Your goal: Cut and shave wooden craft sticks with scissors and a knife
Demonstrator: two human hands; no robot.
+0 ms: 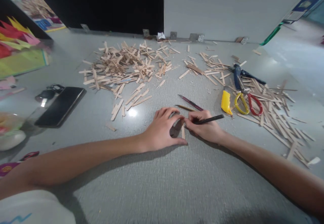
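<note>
My left hand (163, 128) rests on the grey table (162, 183), its fingertips and thumb pinning a short wooden stick (182, 131) flat. Touching that stick from the right, my right hand (205, 126) grips a black pen (211, 118) whose tip points at the stick. Just beyond my hands lie a dark red pen (190, 102) and a thin brown pencil (184, 108).
A big heap of wooden sticks (124, 65) covers the far middle; more sticks (273, 109) spread at the right. Yellow cutter (225, 102), red-and-yellow scissors (246, 102) and blue pliers (240, 74) lie right. A black phone (60, 106) and keys (49, 92) lie left.
</note>
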